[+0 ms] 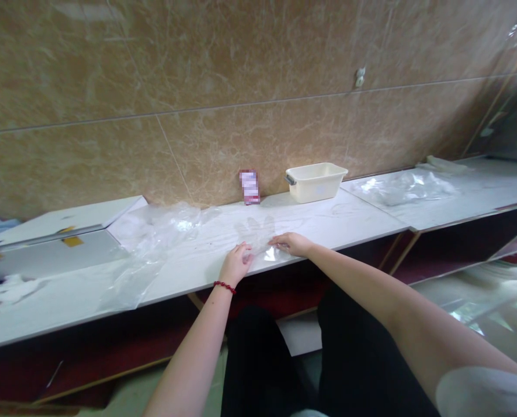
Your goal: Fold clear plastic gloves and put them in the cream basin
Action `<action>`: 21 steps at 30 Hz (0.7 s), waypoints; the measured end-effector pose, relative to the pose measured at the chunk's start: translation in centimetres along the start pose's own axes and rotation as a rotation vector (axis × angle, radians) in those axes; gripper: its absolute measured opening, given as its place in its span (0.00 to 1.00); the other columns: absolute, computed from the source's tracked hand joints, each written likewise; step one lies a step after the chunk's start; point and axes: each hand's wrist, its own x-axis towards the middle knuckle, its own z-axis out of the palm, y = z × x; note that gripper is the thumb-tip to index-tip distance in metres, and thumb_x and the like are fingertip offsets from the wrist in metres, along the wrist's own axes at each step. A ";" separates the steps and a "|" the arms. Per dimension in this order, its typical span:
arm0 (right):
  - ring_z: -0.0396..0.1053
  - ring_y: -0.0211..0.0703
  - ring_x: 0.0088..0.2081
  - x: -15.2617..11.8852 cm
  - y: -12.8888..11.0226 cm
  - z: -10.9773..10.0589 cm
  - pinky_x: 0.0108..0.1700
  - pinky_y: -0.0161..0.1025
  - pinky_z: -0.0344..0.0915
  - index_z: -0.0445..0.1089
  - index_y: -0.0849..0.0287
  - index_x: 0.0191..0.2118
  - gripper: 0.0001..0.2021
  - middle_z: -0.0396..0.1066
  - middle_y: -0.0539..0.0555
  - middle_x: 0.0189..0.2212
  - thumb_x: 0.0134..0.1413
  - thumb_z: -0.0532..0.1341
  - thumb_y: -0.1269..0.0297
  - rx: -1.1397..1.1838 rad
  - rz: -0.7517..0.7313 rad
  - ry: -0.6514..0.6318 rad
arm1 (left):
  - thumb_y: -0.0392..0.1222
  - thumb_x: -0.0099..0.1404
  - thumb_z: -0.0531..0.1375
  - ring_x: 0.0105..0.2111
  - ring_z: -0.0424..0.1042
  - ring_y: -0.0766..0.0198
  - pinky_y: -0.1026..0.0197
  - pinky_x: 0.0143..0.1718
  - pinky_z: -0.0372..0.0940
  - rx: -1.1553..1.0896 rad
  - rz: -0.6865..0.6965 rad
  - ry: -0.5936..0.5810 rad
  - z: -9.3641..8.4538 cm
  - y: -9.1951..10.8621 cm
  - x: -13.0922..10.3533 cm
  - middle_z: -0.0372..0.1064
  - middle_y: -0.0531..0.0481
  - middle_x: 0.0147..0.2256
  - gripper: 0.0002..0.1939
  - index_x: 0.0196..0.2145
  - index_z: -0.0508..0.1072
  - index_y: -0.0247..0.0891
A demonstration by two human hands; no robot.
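My two hands were at the front of the white countertop (354, 219), with the clear plastic glove (257, 230) lying between them. I say glove because its far end had shapes like fingers, but it was so thin that I could not be sure. My right hand (292, 244) seemed to pinch its right side with the thumb and fingertips. My left hand (236, 264) touched its left side with bent fingers, but I could not tell if they had hold of it or just pressed it.

The finger end looked spread out flat on the counter, so that bit seemed done. The near end was not flat yet. It was crinkly and shiny between my hands, so I guess I was about halfway with this one piece.

Near the wall stood a small red and white packet (250, 188), too blurry to read. To its right was a cream plastic tub (319, 189). Loose plastic (178, 223) lay to the left, next to a white box (54, 255), and more shiny plastic (404, 187) lay far to the right. I could not tell if those were finished or waiting.
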 end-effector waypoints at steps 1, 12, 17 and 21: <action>0.63 0.39 0.45 0.0 0.0 0.0 0.46 0.35 0.58 0.65 0.55 0.45 0.15 0.66 0.51 0.43 0.52 0.49 0.62 0.008 0.003 0.011 | 0.36 0.55 0.52 0.44 0.63 0.60 0.57 0.46 0.58 0.001 -0.001 0.003 0.0 0.1 0.0 0.67 0.47 0.37 0.08 0.34 0.66 0.39; 0.65 0.41 0.41 -0.1 -0.7 -0.8 0.44 0.37 0.59 0.66 0.58 0.44 0.16 0.68 0.54 0.40 0.52 0.49 0.61 0.010 0.016 0.062 | 0.40 0.59 0.48 0.41 0.66 0.62 0.57 0.44 0.60 -0.097 -0.102 -0.041 -0.2 -0.1 0.2 0.68 0.46 0.40 0.12 0.37 0.69 0.38; 0.65 0.41 0.39 -0.1 -0.4 -1.0 0.42 0.37 0.60 0.66 0.58 0.43 0.16 0.69 0.54 0.38 0.54 0.47 0.61 0.018 0.050 0.038 | 0.45 0.57 0.51 0.46 0.62 0.62 0.57 0.49 0.55 -0.170 -0.101 -0.108 -0.5 -0.5 0.5 0.66 0.47 0.43 0.16 0.41 0.68 0.37; 0.65 0.40 0.40 -0.4 -0.1 -0.8 0.42 0.36 0.60 0.66 0.58 0.43 0.16 0.68 0.54 0.39 0.54 0.47 0.60 0.062 0.042 0.023 | 0.44 0.57 0.51 0.48 0.60 0.62 0.56 0.52 0.51 -0.208 -0.118 -0.128 -0.5 -1.0 0.8 0.65 0.46 0.45 0.17 0.42 0.67 0.35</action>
